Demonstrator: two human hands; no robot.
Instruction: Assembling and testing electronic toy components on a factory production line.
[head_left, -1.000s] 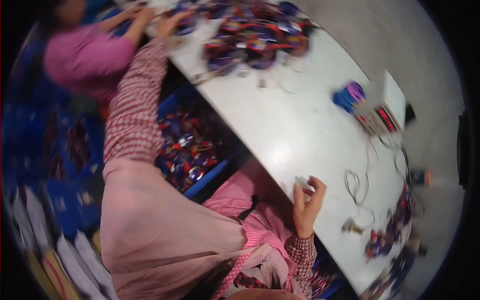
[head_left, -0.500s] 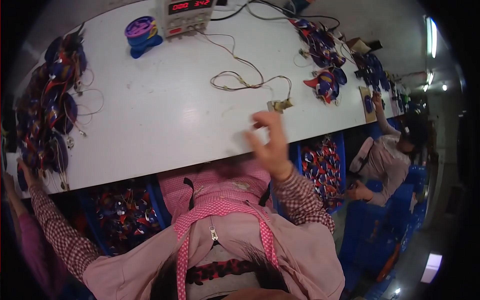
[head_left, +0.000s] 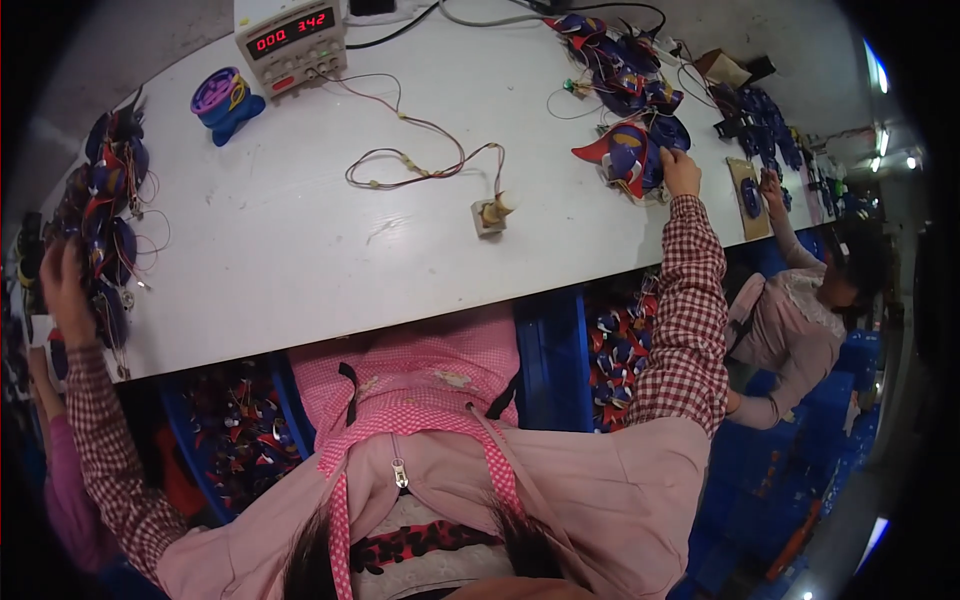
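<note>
At the right end of the table, my right hand (head_left: pixel 682 174) has its fingers closed at the edge of a blue-and-red plastic part (head_left: pixel 628 152) with a fin-like red tip and thin wires. This part lies at the near end of a row of similar parts (head_left: pixel 625 85). My left hand (head_left: pixel 68 300) is at the left edge beside a long pile of such wired parts (head_left: pixel 108 190). Its fingers are stretched out and apart, and nothing shows in them. A small pale block with a brass-coloured piece (head_left: pixel 489 216) sits mid-table on thin leads.
A power supply (head_left: pixel 290 45) with a lit red display stands at the back, beside a blue-and-purple spool (head_left: pixel 220 100). Blue bins of parts (head_left: pixel 235 430) sit under the table's front edge. Another person (head_left: pixel 790 320) works at the right; another person's sleeve (head_left: pixel 75 480) shows at left.
My right hand has moved from above the table's front middle out to the parts on the right. My left hand has lifted and moved farther up along the left pile.
</note>
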